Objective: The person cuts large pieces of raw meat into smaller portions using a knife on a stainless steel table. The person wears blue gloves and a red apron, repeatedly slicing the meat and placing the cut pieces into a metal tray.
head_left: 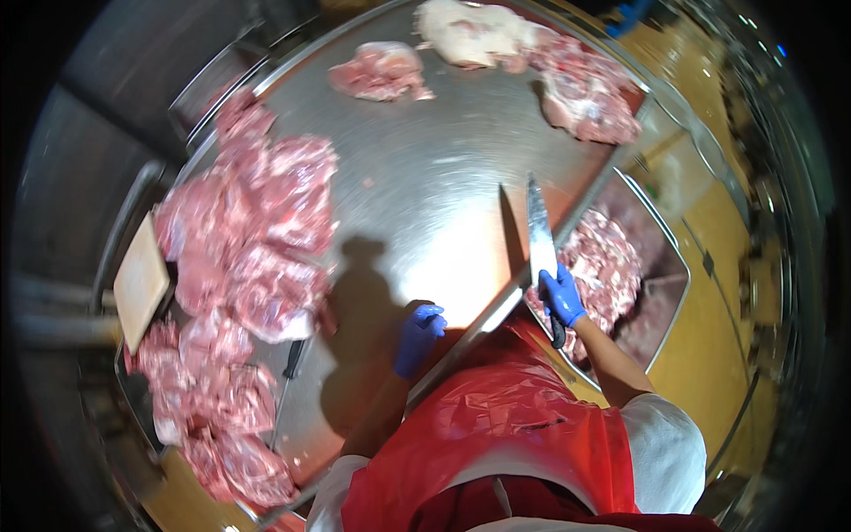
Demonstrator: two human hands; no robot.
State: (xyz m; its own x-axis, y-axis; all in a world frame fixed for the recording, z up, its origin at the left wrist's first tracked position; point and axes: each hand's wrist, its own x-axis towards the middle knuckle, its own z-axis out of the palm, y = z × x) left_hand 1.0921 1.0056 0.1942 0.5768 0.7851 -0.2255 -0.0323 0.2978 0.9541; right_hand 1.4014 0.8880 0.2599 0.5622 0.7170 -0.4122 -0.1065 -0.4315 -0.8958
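At the table's (417, 168) right edge, the right hand (564, 298) grips the knife (540, 226), blade pointing away; the left hand (420, 337) curls loosely, empty.

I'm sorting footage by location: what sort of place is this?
Probably a meat-cutting room: raw meat lies on a metal table, the blue-gloved right hand holds a long knife, and a bin beside the table holds meat pieces.

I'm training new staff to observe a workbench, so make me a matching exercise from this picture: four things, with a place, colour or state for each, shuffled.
Things
1. large knife
2. left hand
3. apron
4. metal bin

Descriptions
A. red
B. contains cut meat
C. gripped by the right hand
D. gloved in blue

Pairs: 1-C, 2-D, 3-A, 4-B
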